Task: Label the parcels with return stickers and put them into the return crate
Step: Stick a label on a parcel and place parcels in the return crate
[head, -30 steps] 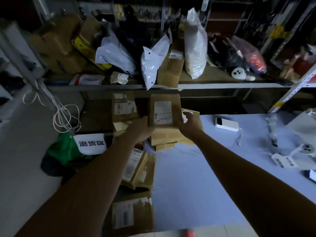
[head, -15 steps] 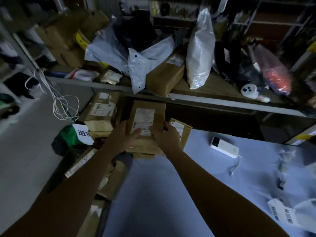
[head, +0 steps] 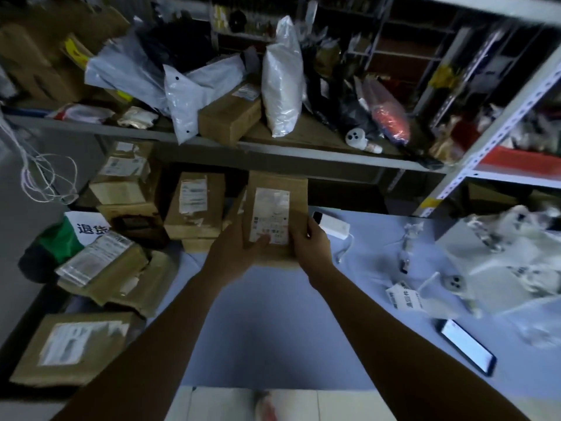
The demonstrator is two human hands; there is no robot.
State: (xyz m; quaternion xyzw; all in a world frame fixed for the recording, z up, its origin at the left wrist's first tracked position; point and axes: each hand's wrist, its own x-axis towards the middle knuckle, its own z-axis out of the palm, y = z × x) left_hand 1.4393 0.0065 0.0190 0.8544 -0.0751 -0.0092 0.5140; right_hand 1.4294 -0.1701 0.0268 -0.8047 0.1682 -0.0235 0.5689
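Note:
I hold a brown cardboard parcel (head: 291, 189) with a white shipping label over the far side of the blue table (head: 273, 329). My left hand (head: 236, 250) grips its lower left edge, thumb on the label. My right hand (head: 309, 241) grips its lower right edge. More brown parcels (head: 194, 205) are stacked just to its left. Other labelled parcels (head: 103, 268) lie in a heap at the table's left side, beside a white sign (head: 88, 227) with Chinese writing on a green bag. Sticker sheets (head: 405, 296) lie on the table to the right.
A white power bank (head: 334, 227) with its cable lies just right of the held parcel. A phone (head: 466, 346) with a lit screen sits at the front right. White bags (head: 516, 268) cover the right. A metal shelf (head: 273, 147) above holds bags and boxes.
The parcel, held in both hands, has come off the stack at the left and moved right and nearer, over the blue table. The camera has swung right, bringing the phone into view.

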